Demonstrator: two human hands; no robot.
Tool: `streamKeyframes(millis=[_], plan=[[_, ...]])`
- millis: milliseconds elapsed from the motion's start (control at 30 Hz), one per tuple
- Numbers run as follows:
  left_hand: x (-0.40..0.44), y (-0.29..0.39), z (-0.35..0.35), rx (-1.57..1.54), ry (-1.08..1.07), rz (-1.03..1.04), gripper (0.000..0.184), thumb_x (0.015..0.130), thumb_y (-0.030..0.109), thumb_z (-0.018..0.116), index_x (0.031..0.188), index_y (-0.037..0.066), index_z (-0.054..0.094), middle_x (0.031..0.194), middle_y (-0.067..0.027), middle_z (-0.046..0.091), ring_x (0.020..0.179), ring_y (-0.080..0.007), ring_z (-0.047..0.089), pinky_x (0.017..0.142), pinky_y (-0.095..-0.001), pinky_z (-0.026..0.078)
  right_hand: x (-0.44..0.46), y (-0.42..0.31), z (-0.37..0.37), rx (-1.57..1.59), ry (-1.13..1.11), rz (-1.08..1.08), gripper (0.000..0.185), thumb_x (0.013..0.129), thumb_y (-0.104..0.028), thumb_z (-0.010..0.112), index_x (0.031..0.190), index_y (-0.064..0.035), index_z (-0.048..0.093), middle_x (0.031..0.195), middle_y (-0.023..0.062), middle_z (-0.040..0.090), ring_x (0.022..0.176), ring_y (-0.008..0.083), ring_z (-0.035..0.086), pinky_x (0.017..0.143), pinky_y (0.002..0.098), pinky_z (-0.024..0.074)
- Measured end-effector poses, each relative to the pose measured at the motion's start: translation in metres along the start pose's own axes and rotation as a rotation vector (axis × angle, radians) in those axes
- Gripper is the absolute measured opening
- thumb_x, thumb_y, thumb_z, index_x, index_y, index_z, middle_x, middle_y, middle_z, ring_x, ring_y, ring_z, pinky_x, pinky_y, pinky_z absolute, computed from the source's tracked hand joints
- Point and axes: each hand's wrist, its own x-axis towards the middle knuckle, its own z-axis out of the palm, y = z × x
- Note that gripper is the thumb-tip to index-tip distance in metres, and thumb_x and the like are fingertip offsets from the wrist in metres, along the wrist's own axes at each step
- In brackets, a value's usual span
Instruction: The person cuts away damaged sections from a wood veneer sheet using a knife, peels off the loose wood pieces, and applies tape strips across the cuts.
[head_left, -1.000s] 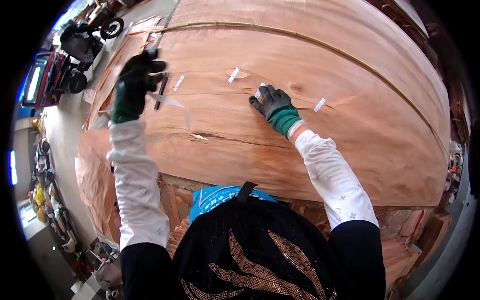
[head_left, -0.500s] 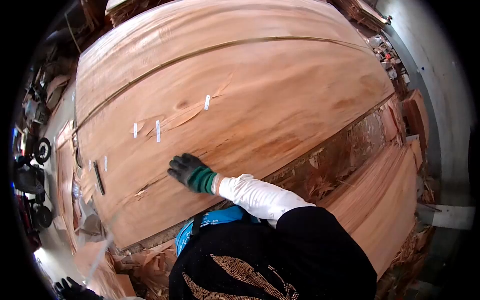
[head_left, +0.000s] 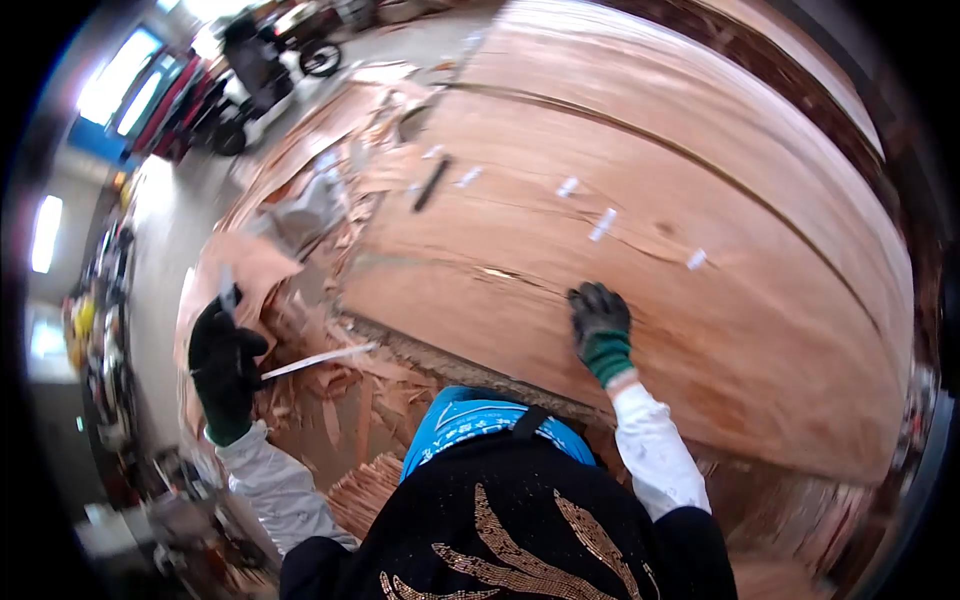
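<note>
A broad wood veneer sheet lies in front of me, with a narrow split running along its near part. My right hand, in a dark glove with a green cuff, rests on the sheet beside that split, fingers slightly apart. Off the sheet's left end, my gloved left hand is raised and closed on a thin white strip that sticks out to the right. Something pale, blurred, shows at its fingertips. Short white tape pieces are stuck across cracks farther back. A dark flat bar lies near the left end.
Torn veneer scraps cover the floor left of the stack. A long seam crosses the sheet's far part. Parked motorbikes stand at the upper left. More stacked veneer is at the far right.
The view has swung left. My left hand has risen from the lower left corner into full sight with the white strip. My right hand remains on the sheet near the split.
</note>
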Motion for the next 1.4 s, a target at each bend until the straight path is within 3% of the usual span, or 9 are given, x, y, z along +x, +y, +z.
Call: streamKeyframes(millis=[67, 333, 533, 633, 667, 733, 1033, 1267, 1400], plan=[[-0.014, 0.015, -0.009, -0.134, -0.001, -0.151, 0.036, 0.098, 0.026, 0.055, 0.127, 0.004, 0.055, 0.073, -0.0091, 0.067, 0.041, -0.0072, 0.048, 0.034, -0.0185, 0.035, 0.012, -0.005, -0.014, -0.011, 0.021, -0.032, 0.038, 0.074, -0.015, 0.063, 0.112, -0.0141, 0.066, 0.117, 0.0123, 0.063, 0.108, 0.0354, 0.057, 0.092, 0.0495, 0.0449], [-0.045, 0.023, -0.032, -0.383, -0.25, -0.276, 0.037, 0.089, 0.003, 0.059, 0.125, -0.004, 0.055, 0.083, -0.0178, 0.07, 0.06, -0.0194, 0.069, 0.04, -0.0231, 0.047, 0.096, -0.057, -0.012, 0.702, -0.059, 0.301, 0.041, 0.085, -0.007, 0.061, 0.126, -0.008, 0.058, 0.117, 0.0142, 0.062, 0.089, 0.0254, 0.065, 0.079, 0.0361, 0.0532], [0.012, 0.046, -0.02, -0.039, -0.39, 0.522, 0.017, 0.074, 0.01, 0.071, 0.058, 0.005, 0.07, 0.051, -0.0046, 0.061, 0.046, -0.0152, 0.06, 0.044, -0.0287, 0.052, 0.209, -0.135, 0.055, 0.845, -0.194, 0.418, 0.055, 0.085, -0.01, 0.069, 0.136, -0.0048, 0.05, 0.124, 0.013, 0.059, 0.086, 0.0162, 0.063, 0.074, 0.0295, 0.0522], [0.076, 0.01, -0.046, -0.454, -0.888, 0.781, 0.02, 0.092, 0.015, 0.059, 0.103, 0.003, 0.069, 0.087, -0.0115, 0.069, 0.061, -0.0198, 0.066, 0.063, -0.0328, 0.059, 0.257, -0.151, 0.111, 0.681, -0.202, 0.439, 0.059, 0.084, -0.013, 0.07, 0.137, -0.0038, 0.048, 0.127, 0.0165, 0.058, 0.093, 0.0205, 0.064, 0.078, 0.0324, 0.0522], [0.084, -0.004, -0.041, -0.509, -0.685, 0.888, 0.025, 0.093, 0.017, 0.058, 0.078, 0.005, 0.074, 0.062, -0.0063, 0.067, 0.052, -0.0142, 0.062, 0.052, -0.0256, 0.055, 0.271, -0.152, 0.129, 0.6, -0.187, 0.443, 0.06, 0.083, -0.014, 0.07, 0.138, -0.0036, 0.047, 0.127, 0.0177, 0.058, 0.096, 0.0224, 0.064, 0.08, 0.0338, 0.0522], [0.123, -0.008, -0.075, -0.458, -0.883, 0.897, 0.019, 0.085, 0.017, 0.064, 0.098, 0.006, 0.073, 0.094, -0.0112, 0.067, 0.075, -0.0235, 0.067, 0.068, -0.0354, 0.057, 0.295, -0.174, 0.137, 0.436, -0.118, 0.465, 0.056, 0.076, -0.025, 0.075, 0.121, 0.0008, 0.055, 0.118, 0.0249, 0.061, 0.1, 0.039, 0.063, 0.089, 0.0432, 0.05], [0.225, -0.057, -0.099, -0.74, -0.708, 0.996, 0.022, 0.08, 0.021, 0.07, 0.101, 0.018, 0.074, 0.092, -0.012, 0.065, 0.063, -0.0187, 0.063, 0.068, -0.035, 0.056, 0.338, -0.198, 0.158, -0.004, -0.292, 0.759, 0.041, 0.075, -0.023, 0.069, 0.107, -0.0009, 0.056, 0.102, 0.0281, 0.063, 0.094, 0.0434, 0.063, 0.082, 0.0477, 0.0515], [0.271, -0.071, -0.107, -0.697, -0.744, 0.85, 0.027, 0.09, 0.019, 0.062, 0.112, 0.003, 0.065, 0.093, -0.0137, 0.068, 0.069, -0.0231, 0.066, 0.072, -0.0376, 0.057, 0.369, -0.22, 0.141, -0.098, -0.461, 0.923, 0.053, 0.081, -0.023, 0.063, 0.128, -0.0051, 0.045, 0.115, 0.026, 0.061, 0.105, 0.0404, 0.063, 0.088, 0.0485, 0.0509], [0.309, -0.102, -0.073, -0.956, -0.967, 0.07, 0.047, 0.094, 0.019, 0.058, 0.134, -0.004, 0.049, 0.102, -0.0153, 0.068, 0.085, -0.0209, 0.066, 0.079, -0.0318, 0.053, 0.376, -0.23, 0.138, -0.146, -0.569, 0.901, 0.09, 0.086, -0.028, 0.061, 0.154, -0.0155, 0.005, 0.127, 0.0211, 0.055, 0.112, 0.0354, 0.06, 0.09, 0.0525, 0.0486]])
